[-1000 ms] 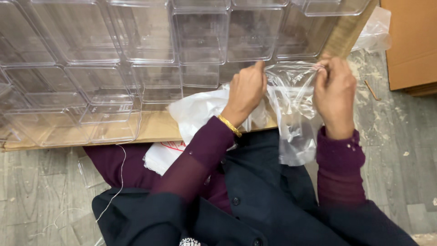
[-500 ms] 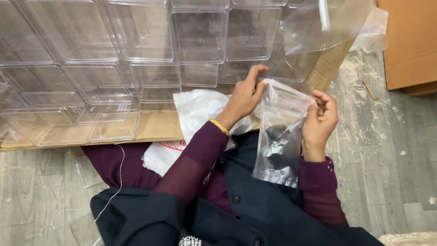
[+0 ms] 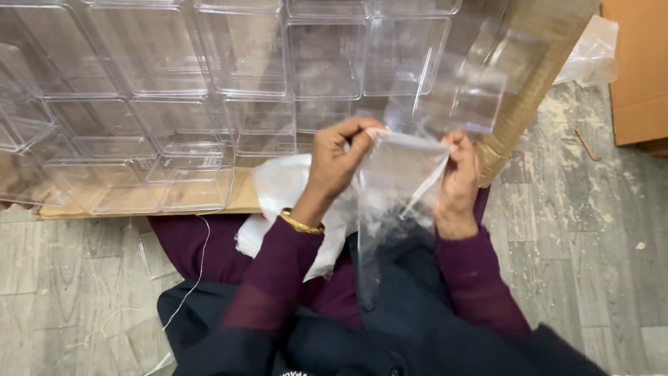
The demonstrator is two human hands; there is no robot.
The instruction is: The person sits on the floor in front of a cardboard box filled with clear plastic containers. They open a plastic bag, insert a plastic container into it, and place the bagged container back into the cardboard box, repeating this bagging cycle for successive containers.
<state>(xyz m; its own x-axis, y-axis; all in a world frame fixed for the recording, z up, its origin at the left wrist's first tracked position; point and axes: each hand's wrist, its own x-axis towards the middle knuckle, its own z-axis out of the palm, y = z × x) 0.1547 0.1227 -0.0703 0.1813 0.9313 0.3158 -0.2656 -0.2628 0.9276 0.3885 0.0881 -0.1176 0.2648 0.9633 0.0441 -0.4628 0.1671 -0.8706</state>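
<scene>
A clear plastic bag (image 3: 398,188) hangs in front of my lap, held by its top edge. My left hand (image 3: 339,161), with a gold bangle at the wrist, pinches the bag's upper left corner. My right hand (image 3: 458,182) grips the upper right corner. Both arms wear dark maroon sleeves. A clear plastic box (image 3: 473,90) sits tilted just beyond the bag's top, against the stack behind it. A white crumpled plastic sheet (image 3: 285,188) lies on my lap under my left wrist.
Several clear plastic boxes (image 3: 243,63) are stacked in rows on a cardboard sheet (image 3: 236,202) ahead of me. A brown cardboard box (image 3: 637,69) stands at the far right on the grey wood-look floor (image 3: 591,230). Another clear bag (image 3: 591,52) lies beside it.
Both hands have moved left and closer to me with the bag. The bag now hangs flatter between them. A clear box now shows tilted above the bag.
</scene>
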